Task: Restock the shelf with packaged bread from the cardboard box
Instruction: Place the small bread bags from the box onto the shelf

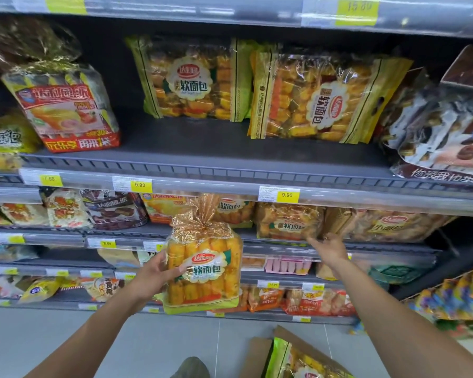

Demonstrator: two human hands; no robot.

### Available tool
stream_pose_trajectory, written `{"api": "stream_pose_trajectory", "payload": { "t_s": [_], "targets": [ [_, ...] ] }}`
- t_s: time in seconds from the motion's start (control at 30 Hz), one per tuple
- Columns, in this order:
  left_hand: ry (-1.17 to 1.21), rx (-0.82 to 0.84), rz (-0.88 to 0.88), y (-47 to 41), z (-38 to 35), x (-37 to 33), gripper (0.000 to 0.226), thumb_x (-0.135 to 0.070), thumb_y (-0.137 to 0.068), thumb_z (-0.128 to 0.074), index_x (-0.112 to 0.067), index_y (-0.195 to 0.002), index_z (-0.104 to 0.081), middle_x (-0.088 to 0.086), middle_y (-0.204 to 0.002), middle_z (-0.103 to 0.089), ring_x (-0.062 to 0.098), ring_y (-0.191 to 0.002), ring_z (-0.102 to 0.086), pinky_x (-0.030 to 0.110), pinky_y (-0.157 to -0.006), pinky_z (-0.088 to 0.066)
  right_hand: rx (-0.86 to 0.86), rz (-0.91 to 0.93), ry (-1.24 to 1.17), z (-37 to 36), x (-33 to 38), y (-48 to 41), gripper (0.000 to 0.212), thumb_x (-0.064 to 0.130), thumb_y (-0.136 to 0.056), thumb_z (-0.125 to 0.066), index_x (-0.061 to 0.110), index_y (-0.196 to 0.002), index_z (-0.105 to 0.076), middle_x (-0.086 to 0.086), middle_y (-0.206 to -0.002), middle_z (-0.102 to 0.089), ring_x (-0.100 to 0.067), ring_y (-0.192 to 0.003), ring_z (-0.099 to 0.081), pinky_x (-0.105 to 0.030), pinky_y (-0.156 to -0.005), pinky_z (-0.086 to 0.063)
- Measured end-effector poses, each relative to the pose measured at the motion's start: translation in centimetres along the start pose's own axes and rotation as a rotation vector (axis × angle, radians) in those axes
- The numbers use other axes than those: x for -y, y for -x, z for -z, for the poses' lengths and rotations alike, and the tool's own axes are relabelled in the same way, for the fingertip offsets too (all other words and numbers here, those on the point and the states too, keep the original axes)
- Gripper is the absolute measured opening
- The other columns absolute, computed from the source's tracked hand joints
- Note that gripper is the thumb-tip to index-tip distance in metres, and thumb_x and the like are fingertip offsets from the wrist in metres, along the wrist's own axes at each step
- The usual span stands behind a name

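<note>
One bread pack held up in the air, the other hand empty at the shelves.

The left hand (153, 274) grips the held pack (204, 274) by its left side, thumb across the front, keeping it upright in front of the lower shelves. It has clear film over rows of golden rolls, a yellow-green base, a white scalloped label with a red logo, and a crinkled gold top tied into a tuft. On the grey shelf (202, 159) above stand two bigger bags of the same bread, an upright pack (191, 80) and, to its right, a sideways pack (320, 99). On the floor the cardboard box (257, 356) shows one boxed pack (298, 361). The right hand (329, 248) is spread wide and holds nothing, its fingertips near a lower pack (290, 222).
</note>
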State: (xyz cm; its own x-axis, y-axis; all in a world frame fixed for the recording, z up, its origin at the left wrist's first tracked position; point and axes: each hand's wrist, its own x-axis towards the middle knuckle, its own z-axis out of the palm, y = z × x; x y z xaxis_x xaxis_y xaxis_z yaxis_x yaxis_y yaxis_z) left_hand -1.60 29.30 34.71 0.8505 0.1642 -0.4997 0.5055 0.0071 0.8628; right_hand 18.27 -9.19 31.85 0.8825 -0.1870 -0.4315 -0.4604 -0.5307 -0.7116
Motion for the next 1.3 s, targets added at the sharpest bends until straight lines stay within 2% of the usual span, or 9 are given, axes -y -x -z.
{"api": "stream_pose_trajectory", "payload": {
  "t_s": [0.1,0.2,0.37,0.67,0.73,0.9,1.03,1.17,1.3],
  "targets": [
    [0.006,0.033,0.005,0.8,-0.5,0.1,0.071,-0.053,-0.067,-0.085,-0.037,-0.129,-0.055,0.0,-0.121,-0.072,0.024,-0.105,-0.072,0.061,-0.097,-0.048,0.064,-0.039,0.046,-0.6,-0.8,2.2,0.062,0.035,-0.092,-0.069,0.008,-0.142,-0.045,-0.015,-0.136,-0.056,-0.033,-0.122,-0.056,-0.042,-0.104,-0.045],
    [0.037,0.059,-0.006,1.1,-1.0,0.1,0.109,-0.056,-0.062,-0.089,-0.035,-0.152,-0.033,0.004,-0.15,-0.051,0.025,-0.126,-0.061,0.059,-0.103,-0.048,0.281,-0.008,0.065,-2.1,-0.3,6.3,0.033,0.037,-0.096,-0.062,0.019,-0.124,-0.062,-0.005,-0.118,-0.068,-0.024,-0.103,-0.066,-0.041,-0.09,-0.053],
    [0.09,0.015,0.043,0.3,-2.9,-0.3,0.097,-0.028,-0.089,-0.074,-0.019,-0.16,-0.009,0.008,-0.166,-0.017,0.03,-0.145,-0.035,0.051,-0.112,-0.035,0.64,0.025,-0.018,-5.9,2.6,13.0,0.023,0.046,-0.102,-0.046,0.034,-0.121,-0.053,0.005,-0.12,-0.061,-0.015,-0.106,-0.062,-0.027,-0.079,-0.051],
    [0.005,-0.147,-0.038,-2.8,-2.9,-2.4,0.022,-0.015,-0.089,-0.075,-0.015,-0.108,-0.066,0.008,-0.115,-0.069,0.012,-0.091,-0.068,0.018,-0.066,-0.052,0.616,-0.056,-0.138,-8.1,4.0,13.0,0.024,0.046,-0.099,-0.053,0.038,-0.122,-0.05,0.011,-0.125,-0.056,-0.016,-0.112,-0.06,-0.042,-0.098,-0.047],
    [-0.057,-0.177,-0.066,-3.3,-2.8,-3.0,0.018,-0.016,-0.089,-0.075,-0.015,-0.106,-0.068,0.002,-0.108,-0.07,0.009,-0.087,-0.066,0.013,-0.061,-0.05,0.599,-0.05,-0.179,-8.6,4.1,12.9,0.031,0.043,-0.099,-0.054,0.036,-0.13,-0.053,0.013,-0.123,-0.06,-0.015,-0.111,-0.06,-0.042,-0.099,-0.047],
    [-0.143,-0.179,-0.146,-4.7,-2.0,-5.1,0.014,-0.022,-0.09,-0.074,-0.012,-0.1,-0.073,-0.001,-0.103,-0.075,0.019,-0.1,-0.069,0.041,-0.093,-0.053,0.512,0.038,-0.29,-9.5,5.4,11.8,0.043,0.028,-0.099,-0.058,0.033,-0.141,-0.049,0.012,-0.123,-0.067,-0.012,-0.109,-0.066,-0.037,-0.09,-0.051],
    [-0.157,-0.193,-0.201,-5.4,-1.9,-6.7,0.024,-0.015,-0.09,-0.073,0.005,-0.09,-0.061,0.006,-0.085,-0.062,0.013,-0.077,-0.056,0.03,-0.069,-0.043,0.483,0.106,-0.348,-9.5,7.1,10.9,0.047,0.014,-0.096,-0.059,0.037,-0.136,-0.052,0.014,-0.123,-0.067,-0.013,-0.113,-0.064,-0.037,-0.091,-0.05],
    [-0.145,-0.232,-0.151,-6.8,-1.8,-7.2,0.033,-0.008,-0.087,-0.075,-0.01,-0.072,-0.046,-0.001,-0.075,-0.05,0.016,-0.074,-0.048,0.033,-0.068,-0.038,0.458,0.138,-0.336,-9.4,8.2,9.8,0.058,0.005,-0.093,-0.06,0.034,-0.14,-0.044,0.021,-0.12,-0.056,-0.018,-0.121,-0.059,-0.037,-0.094,-0.051],
    [-0.186,-0.209,-0.145,-8.0,-2.0,-7.7,0.035,0.006,-0.093,-0.061,-0.026,-0.082,-0.052,-0.001,-0.074,-0.049,0.018,-0.076,-0.049,0.021,-0.061,-0.041,0.436,0.115,-0.342,-10.0,8.8,8.6,0.074,0.004,-0.092,-0.064,0.031,-0.153,-0.032,0.013,-0.137,-0.045,-0.017,-0.123,-0.056,-0.038,-0.098,-0.051]
  ]
}}
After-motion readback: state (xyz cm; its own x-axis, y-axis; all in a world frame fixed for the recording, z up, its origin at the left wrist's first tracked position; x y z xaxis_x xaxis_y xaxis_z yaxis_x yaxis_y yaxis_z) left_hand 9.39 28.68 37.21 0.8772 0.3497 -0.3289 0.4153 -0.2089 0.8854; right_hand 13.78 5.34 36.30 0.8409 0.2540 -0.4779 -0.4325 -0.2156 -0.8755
